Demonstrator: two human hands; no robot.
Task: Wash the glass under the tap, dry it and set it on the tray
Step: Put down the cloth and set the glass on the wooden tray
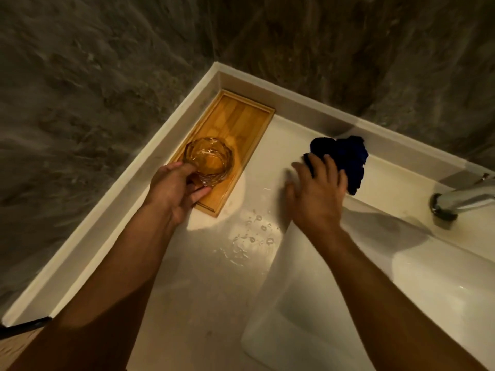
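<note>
The wooden tray (241, 121) lies in the counter's corner; on its near end stands the glass (209, 159), gripped by the left hand (175, 191). Right of the tray, the right hand (316, 194) rests spread on a dark blue cloth (345, 156), with water drops (251, 236) just before the tray.

Faceted clear glass (209, 158) upright on the wooden tray's (242, 119) near end.

Dim, warm yellowish light; a bright patch pools on the counter (235, 207) beside the tray (241, 121). The wall (80, 76) smears, perhaps motion blur; edges bow.
</note>
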